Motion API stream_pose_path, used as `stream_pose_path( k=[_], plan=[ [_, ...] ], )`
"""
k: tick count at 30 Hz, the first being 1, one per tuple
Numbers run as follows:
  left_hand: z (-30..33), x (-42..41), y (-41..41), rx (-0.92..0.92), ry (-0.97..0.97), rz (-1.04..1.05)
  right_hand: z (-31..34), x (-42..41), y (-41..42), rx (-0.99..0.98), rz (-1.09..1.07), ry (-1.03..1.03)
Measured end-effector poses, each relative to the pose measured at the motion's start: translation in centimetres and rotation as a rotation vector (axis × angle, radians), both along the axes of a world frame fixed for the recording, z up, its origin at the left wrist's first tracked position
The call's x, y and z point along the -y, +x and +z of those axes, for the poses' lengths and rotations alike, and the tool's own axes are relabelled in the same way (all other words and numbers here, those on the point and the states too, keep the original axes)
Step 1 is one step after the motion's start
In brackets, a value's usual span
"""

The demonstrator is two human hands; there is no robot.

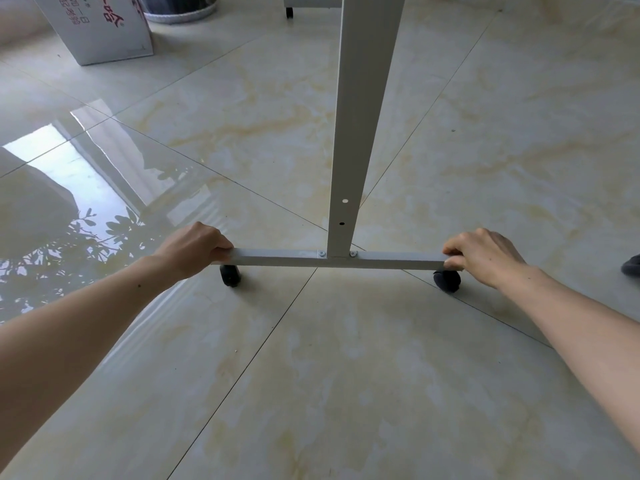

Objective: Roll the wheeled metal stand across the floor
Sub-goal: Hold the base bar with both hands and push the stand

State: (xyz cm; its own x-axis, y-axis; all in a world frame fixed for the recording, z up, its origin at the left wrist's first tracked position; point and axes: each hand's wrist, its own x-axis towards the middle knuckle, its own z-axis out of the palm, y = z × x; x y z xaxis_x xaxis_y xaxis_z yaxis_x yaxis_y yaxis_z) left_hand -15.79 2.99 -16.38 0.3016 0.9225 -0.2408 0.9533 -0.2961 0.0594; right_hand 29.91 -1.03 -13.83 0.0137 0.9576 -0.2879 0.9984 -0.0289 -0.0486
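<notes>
On glossy tiled floor, white metal stand rests on black casters. Left hand and right hand each closed around one end of base bar. Frame looks stiff, probably light; low grip keeps tall post from tipping. Smooth tiles: likely rolls easy.
</notes>
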Motion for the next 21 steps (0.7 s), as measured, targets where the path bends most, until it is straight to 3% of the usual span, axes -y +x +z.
stream_pose_path(
  k=[21],
  plan=[
    [0.3,1.1,0.2,0.043,0.031,0.011,-0.7,0.3,0.1,-0.006,0.009,0.045]
  ],
)
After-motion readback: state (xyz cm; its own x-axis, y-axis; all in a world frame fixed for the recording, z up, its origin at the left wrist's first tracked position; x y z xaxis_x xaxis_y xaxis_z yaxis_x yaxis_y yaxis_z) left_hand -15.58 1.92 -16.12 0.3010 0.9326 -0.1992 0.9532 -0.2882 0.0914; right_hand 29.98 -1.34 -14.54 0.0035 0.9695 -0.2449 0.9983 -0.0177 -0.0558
